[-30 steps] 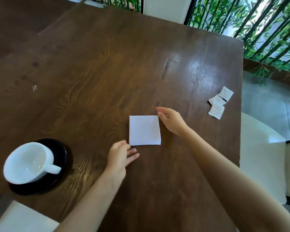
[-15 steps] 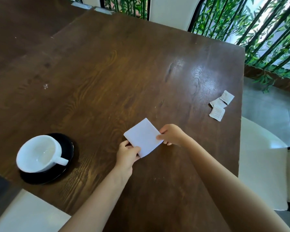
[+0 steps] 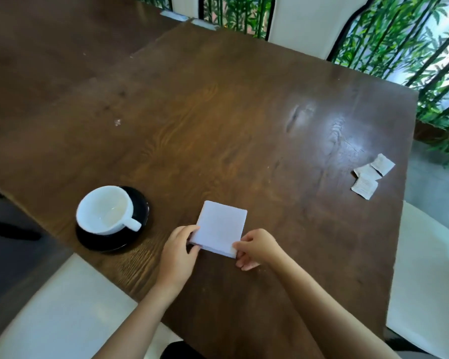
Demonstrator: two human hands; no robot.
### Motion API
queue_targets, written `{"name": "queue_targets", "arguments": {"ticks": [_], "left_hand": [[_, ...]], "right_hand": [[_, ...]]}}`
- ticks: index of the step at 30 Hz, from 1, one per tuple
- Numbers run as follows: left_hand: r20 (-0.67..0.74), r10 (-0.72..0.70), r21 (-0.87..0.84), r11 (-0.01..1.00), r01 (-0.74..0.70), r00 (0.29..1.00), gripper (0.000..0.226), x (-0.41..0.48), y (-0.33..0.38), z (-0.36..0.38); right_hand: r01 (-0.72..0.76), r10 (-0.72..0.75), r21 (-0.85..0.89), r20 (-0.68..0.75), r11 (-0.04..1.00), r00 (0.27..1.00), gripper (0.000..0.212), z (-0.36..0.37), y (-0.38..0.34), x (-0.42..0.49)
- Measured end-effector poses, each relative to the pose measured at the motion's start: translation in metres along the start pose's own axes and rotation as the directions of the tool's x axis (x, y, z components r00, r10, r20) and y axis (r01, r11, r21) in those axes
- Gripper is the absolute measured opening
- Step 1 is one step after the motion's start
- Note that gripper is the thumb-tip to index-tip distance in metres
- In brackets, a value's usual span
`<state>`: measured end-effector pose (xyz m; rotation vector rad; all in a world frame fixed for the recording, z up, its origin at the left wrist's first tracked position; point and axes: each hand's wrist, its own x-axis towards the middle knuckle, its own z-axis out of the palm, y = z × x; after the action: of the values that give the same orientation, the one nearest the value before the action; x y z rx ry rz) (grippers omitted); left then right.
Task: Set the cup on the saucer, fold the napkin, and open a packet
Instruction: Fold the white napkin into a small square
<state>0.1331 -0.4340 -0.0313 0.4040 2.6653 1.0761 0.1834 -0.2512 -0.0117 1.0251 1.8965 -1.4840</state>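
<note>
1. The white cup [image 3: 105, 209] stands upright on the black saucer [image 3: 106, 246] at the near left of the wooden table [image 3: 218, 125], with its handle pointing right.
2. The folded white napkin [image 3: 222, 228] lies just right of the saucer, near the table's near edge.
3. The left hand [image 3: 178, 252] pinches the napkin's near-left corner, and the right hand [image 3: 257, 248] pinches its near-right corner, fingers curled at the edge.
4. Three small packets [image 3: 371, 176] lie together at the far right, well apart from the napkin.
5. A white chair [image 3: 430, 281] stands at the right.
</note>
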Motion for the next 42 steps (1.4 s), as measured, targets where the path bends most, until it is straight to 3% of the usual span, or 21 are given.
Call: {"name": "queue_targets", "arguments": {"ticks": [7,12,42], "left_hand": [[-0.098,-0.052,-0.046,0.998,0.048,0.994,0.023,-0.015,-0.047,-0.046],[-0.143,-0.072,-0.016,0.997,0.071,0.987,0.020,-0.031,-0.066,-0.059],[-0.214,-0.069,-0.050,0.997,0.059,0.974,0.022,-0.068,-0.083,-0.056]], "right_hand": [[-0.087,0.063,0.185,0.130,0.979,0.990,0.016,0.079,0.001,-0.029],[-0.069,0.040,0.217,0.134,0.974,0.990,0.018,0.109,0.004,-0.039],[-0.012,0.005,0.117,0.066,0.993,0.998,0.016,0.125,0.021,-0.062]]}}
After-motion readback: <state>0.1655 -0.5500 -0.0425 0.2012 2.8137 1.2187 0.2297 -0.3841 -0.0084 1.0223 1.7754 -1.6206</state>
